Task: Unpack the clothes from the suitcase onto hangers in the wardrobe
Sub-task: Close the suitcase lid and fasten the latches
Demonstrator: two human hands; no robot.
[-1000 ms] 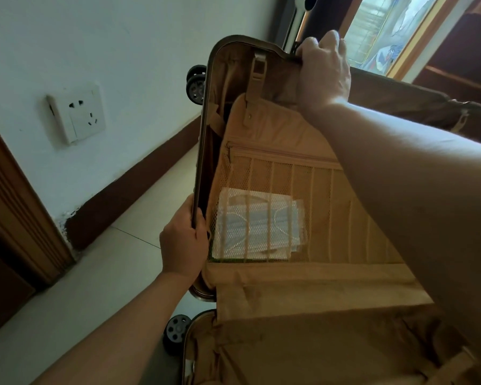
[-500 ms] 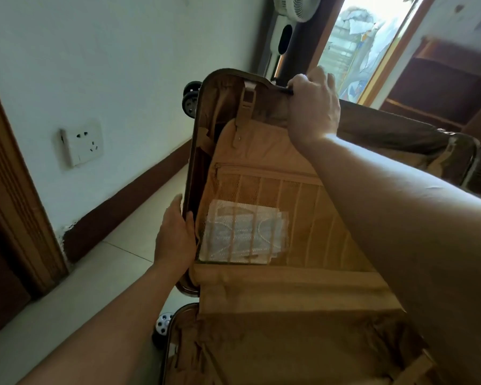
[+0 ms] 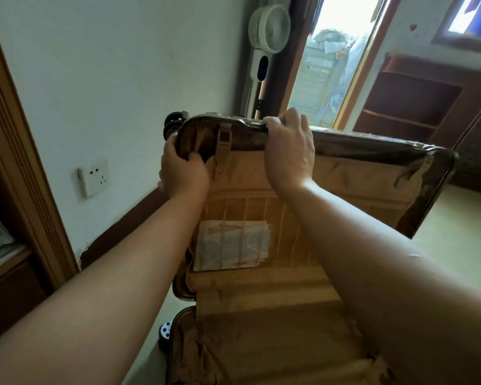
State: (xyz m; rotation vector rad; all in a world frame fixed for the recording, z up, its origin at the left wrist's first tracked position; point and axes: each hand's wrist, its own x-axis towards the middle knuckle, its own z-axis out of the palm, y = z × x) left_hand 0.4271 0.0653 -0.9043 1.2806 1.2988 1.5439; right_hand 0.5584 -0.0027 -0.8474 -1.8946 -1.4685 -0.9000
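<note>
Suitcase lid (image 3: 345, 173) is standing open; we are gripping its top rim with our right hand (image 3: 288, 155) and its corner with our left hand (image 3: 182, 169).

- The suitcase (image 3: 331, 173) lies open on the floor, its lid upright beyond the lower half.
- The left hand (image 3: 182, 170) grips the lid's upper left corner; the right hand (image 3: 289, 151) holds its top edge, just to the right.
- A packet (image 3: 231, 245) sits in the lid's mesh pocket — between the forearms.
- Left of the lid, a wall socket (image 3: 93, 180); behind it, a fan (image 3: 268, 26).
</note>
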